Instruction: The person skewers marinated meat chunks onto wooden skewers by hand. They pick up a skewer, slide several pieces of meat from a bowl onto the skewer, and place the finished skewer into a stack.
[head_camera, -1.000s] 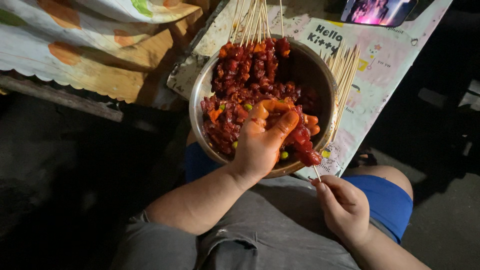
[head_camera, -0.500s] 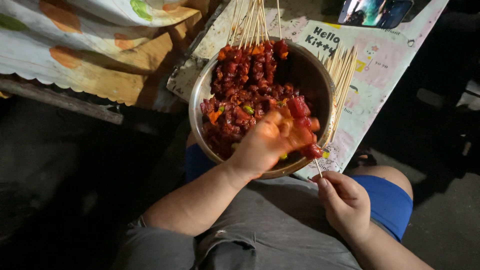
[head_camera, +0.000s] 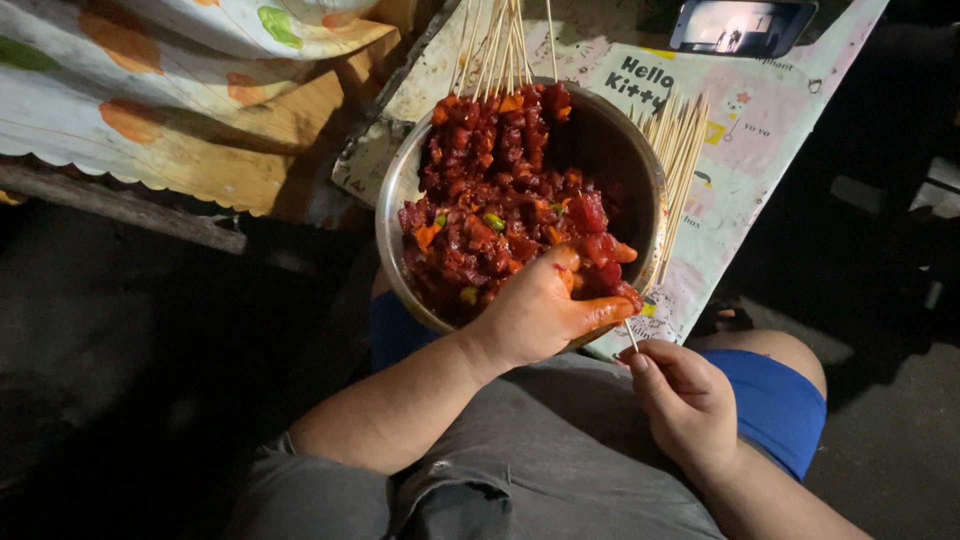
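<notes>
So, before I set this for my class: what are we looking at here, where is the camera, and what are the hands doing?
There is no machine here. A person is working with bare hands, and the one picture comes from a camera worn on their head, looking down past their lap.

In the middle is a round metal bowl full of red marinated meat pieces with bits of green and orange mixed in. Finished skewers lean out over its far rim, and bare sticks lie along its right side. The bowl sits on a printed plastic sheet, with a lit phone at the top.

The left hand, smeared red, pinches meat at the bowl's near edge. The right hand holds a thin stick between its fingers, pointing up toward that meat.
</notes>
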